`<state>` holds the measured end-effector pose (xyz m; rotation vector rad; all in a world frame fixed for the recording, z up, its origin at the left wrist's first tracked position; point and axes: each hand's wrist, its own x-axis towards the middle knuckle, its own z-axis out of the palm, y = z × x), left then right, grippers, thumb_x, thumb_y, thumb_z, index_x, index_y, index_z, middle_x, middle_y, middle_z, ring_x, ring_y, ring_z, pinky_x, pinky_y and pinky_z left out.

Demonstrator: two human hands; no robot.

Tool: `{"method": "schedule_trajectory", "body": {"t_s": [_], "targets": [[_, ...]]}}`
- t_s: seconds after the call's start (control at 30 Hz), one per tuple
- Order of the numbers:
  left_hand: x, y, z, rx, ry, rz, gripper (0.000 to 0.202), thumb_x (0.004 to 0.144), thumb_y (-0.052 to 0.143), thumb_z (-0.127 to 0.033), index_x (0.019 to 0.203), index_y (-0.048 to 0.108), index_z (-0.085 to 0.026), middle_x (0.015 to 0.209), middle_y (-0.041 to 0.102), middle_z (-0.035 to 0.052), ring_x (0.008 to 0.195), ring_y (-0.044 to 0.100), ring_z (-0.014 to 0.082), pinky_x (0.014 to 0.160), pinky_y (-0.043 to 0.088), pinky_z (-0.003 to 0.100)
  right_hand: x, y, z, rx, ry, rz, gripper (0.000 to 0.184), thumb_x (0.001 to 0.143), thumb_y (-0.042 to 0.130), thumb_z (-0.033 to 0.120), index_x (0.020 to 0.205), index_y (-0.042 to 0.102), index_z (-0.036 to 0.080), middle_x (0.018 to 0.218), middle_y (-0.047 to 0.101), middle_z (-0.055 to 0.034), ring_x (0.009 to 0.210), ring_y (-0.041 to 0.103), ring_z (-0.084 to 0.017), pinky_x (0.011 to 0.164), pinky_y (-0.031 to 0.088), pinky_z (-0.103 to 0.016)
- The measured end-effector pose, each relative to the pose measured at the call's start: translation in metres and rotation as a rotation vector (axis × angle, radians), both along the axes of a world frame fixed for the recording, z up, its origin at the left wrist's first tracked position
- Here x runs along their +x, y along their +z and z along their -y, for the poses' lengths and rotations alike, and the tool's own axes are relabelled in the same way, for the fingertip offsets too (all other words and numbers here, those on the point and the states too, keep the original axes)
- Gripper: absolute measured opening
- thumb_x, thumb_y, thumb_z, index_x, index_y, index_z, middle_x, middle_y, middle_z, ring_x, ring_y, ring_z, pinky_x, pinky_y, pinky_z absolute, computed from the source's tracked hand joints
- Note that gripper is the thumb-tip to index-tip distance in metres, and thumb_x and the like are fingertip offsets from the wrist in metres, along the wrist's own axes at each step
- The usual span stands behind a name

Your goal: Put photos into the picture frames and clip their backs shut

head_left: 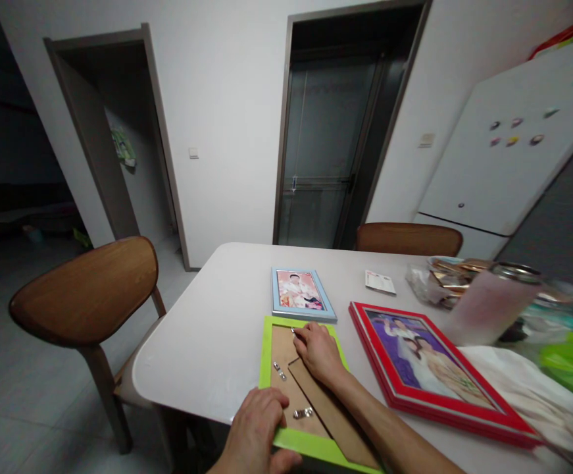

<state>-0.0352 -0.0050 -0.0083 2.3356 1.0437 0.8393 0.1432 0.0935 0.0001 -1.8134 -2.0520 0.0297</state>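
A lime-green picture frame (268, 349) lies face down at the table's near edge, its brown backing board (310, 428) and folded-flat stand showing. My left hand (261, 418) grips the frame's near left corner, fingers over the rim and thumb along the near side. My right hand (320, 352) reaches across the backing, its fingers closed at a small metal clip (293, 332) by the far edge. Other metal pieces, a hanger (279, 371) and a clip (302, 413), sit on the board. My right forearm hides part of the frame's right side.
Beyond is a light-blue framed picture (298, 289); to the right lie red frames (444, 368) and a small white card (379, 282). A frosted jar (493, 299), plastic bags and white cloth (527, 388) crowd the right side. A wooden chair (89, 293) stands left.
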Motion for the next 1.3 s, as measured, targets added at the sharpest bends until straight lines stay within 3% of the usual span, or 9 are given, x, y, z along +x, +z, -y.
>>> {"method": "schedule_trajectory", "body": {"t_s": [0.27,0.37,0.5,0.63,0.77,0.87,0.97,1.07,1.3], "targets": [[0.001,0.003,0.006,-0.046,0.032,-0.007,0.038,0.053,0.068,-0.01,0.08,0.044,-0.018,0.103,0.052,0.0082,0.097,0.046,0.023,0.086,0.036,0.037,-0.003,0.017,0.011,-0.02,0.055,-0.004,0.025,0.077,0.042,0.027,0.093,0.061,0.022,0.088,0.056,-0.0067,0.083,0.047,-0.019,0.067,0.032,-0.028],[0.001,0.003,0.009,-0.022,0.054,-0.004,0.035,0.056,0.067,-0.013,0.081,0.045,-0.018,0.103,0.052,0.0087,0.098,0.046,0.0238,0.086,0.037,0.038,0.004,0.026,0.034,-0.012,0.083,-0.043,0.032,0.076,0.042,0.03,0.104,0.055,0.018,0.095,0.056,-0.0084,0.088,0.047,-0.019,0.073,0.033,-0.028],[0.002,0.002,0.013,0.001,0.079,-0.028,0.031,0.059,0.064,-0.017,0.084,0.046,-0.018,0.107,0.052,0.0104,0.101,0.046,0.0263,0.088,0.036,0.043,0.013,0.027,0.076,-0.137,0.16,-0.086,0.036,0.067,0.052,0.036,0.099,0.056,0.02,0.093,0.057,-0.0084,0.083,0.051,-0.021,0.071,0.036,-0.029],[0.003,0.002,0.019,-0.031,0.089,-0.03,0.028,0.062,0.06,-0.016,0.087,0.048,-0.019,0.118,0.047,0.0123,0.111,0.039,0.029,0.093,0.029,0.05,0.013,0.027,0.089,-0.167,0.159,-0.14,0.042,0.061,0.053,0.025,0.102,0.055,0.018,0.095,0.056,-0.0098,0.086,0.051,-0.021,0.073,0.038,-0.029],[0.007,0.007,0.014,-0.151,0.17,0.193,0.04,0.065,0.055,-0.014,0.103,0.042,-0.018,0.13,0.033,0.0134,0.118,0.031,0.0258,0.095,0.029,0.044,0.013,0.045,0.082,-0.161,0.166,-0.152,0.032,0.062,0.05,0.024,0.092,0.06,0.018,0.083,0.057,-0.0075,0.075,0.053,-0.019,0.067,0.04,-0.027],[0.011,0.017,0.001,-0.314,0.236,0.484,0.038,0.072,0.048,-0.018,0.108,0.037,-0.017,0.118,0.046,0.0121,0.109,0.044,0.0227,0.091,0.036,0.039,0.004,0.065,0.081,-0.119,0.163,-0.159,0.031,0.063,0.051,0.025,0.091,0.06,0.019,0.082,0.055,-0.007,0.076,0.052,-0.019,0.067,0.041,-0.028],[0.006,0.03,-0.011,-0.528,0.23,0.803,0.032,0.073,0.046,-0.024,0.103,0.034,-0.019,0.094,0.059,0.0058,0.083,0.059,0.0202,0.072,0.047,0.033,-0.009,0.077,0.084,-0.092,0.253,-0.23,0.033,0.064,0.053,0.028,0.095,0.058,0.019,0.086,0.054,-0.0063,0.081,0.051,-0.019,0.072,0.041,-0.028],[-0.016,0.036,-0.018,-0.611,0.286,0.92,0.033,0.072,0.049,-0.028,0.1,0.033,-0.02,0.08,0.062,0.001,0.068,0.062,0.0185,0.059,0.048,0.028,-0.006,0.07,0.083,-0.08,0.279,-0.306,0.035,0.07,0.049,0.034,0.102,0.054,0.019,0.091,0.055,-0.0066,0.079,0.053,-0.017,0.072,0.041,-0.027],[-0.094,0.015,-0.027,-0.639,0.535,0.766,0.034,0.066,0.055,-0.026,0.096,0.041,-0.018,0.06,0.059,-0.005,0.05,0.057,0.0133,0.046,0.041,0.02,0.045,0.009,0.07,-0.134,-0.086,-0.022,0.046,0.072,0.044,0.028,0.113,0.045,0.006,0.091,0.057,-0.0171,0.085,0.054,-0.025,0.073,0.04,-0.035]]}}
